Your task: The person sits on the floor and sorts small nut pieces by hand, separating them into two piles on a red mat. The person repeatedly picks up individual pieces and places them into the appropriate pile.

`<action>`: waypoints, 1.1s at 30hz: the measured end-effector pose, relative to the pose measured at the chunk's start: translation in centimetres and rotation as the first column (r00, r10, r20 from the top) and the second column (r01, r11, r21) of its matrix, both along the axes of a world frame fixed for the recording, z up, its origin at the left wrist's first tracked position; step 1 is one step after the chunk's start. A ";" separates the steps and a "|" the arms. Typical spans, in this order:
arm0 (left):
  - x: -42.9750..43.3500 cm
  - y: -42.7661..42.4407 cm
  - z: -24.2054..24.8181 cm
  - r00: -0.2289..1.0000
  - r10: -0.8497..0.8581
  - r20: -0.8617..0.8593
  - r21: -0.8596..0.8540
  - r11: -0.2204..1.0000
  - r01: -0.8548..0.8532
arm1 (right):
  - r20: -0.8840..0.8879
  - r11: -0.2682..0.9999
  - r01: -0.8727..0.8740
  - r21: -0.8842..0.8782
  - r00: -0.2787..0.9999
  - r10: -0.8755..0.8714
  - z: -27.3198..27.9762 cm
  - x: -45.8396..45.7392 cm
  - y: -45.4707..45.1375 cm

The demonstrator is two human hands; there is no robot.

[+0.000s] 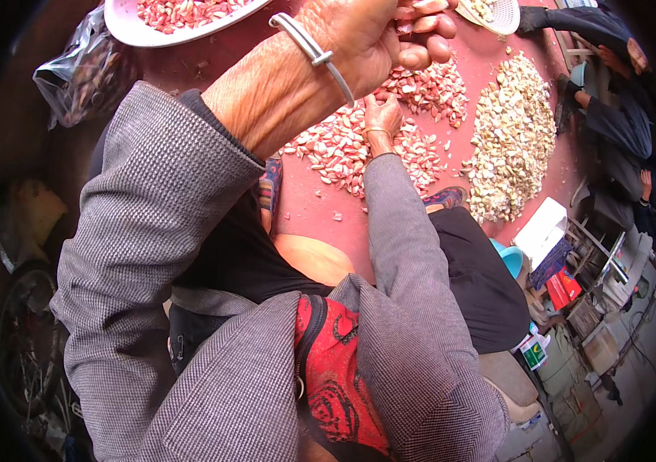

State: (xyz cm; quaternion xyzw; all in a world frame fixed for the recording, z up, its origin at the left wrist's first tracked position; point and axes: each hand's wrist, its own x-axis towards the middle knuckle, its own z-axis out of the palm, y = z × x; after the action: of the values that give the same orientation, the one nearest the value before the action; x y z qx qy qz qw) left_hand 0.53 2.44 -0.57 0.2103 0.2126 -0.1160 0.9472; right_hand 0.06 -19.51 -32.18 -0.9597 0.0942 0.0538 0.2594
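Observation:
Raised close to the camera, my left hand (388,40) curls its fingers around several pink-skinned garlic cloves (425,24). A silver bangle circles that wrist. Lower down, my right hand (382,118) is at a heap of pinkish cloves (333,144), fingers bent at the heap's far side; whether a clove is between its fingertips cannot be made out. A second heap of redder cloves (434,89) lies just beyond, partly hidden by my left hand. To the right spreads a long heap of pale cream cloves (512,138).
A white basin (189,39) of pink cloves stands far left beside a clear plastic bag (85,78). A white strainer (504,16) holds pale pieces. At right are a seated person (619,124), a blue basin (510,259) and a red box (563,287). A wheel (24,341) stands left.

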 end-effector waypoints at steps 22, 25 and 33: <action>-0.4 -1.1 -1.9 0.989 -0.135 -0.062 0.089 0.986 0.140 | 0.444 0.483 -0.410 0.774 0.895 0.049 25.3 3.4 1.6; -0.6 -1.9 -1.7 0.987 -0.148 -0.069 0.126 0.980 0.156 | 0.576 0.485 -0.592 0.644 0.792 0.202 30.4 2.8 3.0; -0.4 -2.2 -1.3 0.987 -0.156 -0.039 0.025 0.987 0.157 | 0.539 0.445 -0.569 0.691 0.817 0.207 30.2 2.8 2.3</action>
State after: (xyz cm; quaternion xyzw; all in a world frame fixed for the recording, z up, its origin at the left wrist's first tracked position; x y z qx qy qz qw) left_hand 0.10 0.23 -1.84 0.2374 0.2144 -0.1909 0.9280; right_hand 2.83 -17.18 -1.97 -0.7046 -0.2219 -0.0346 0.6731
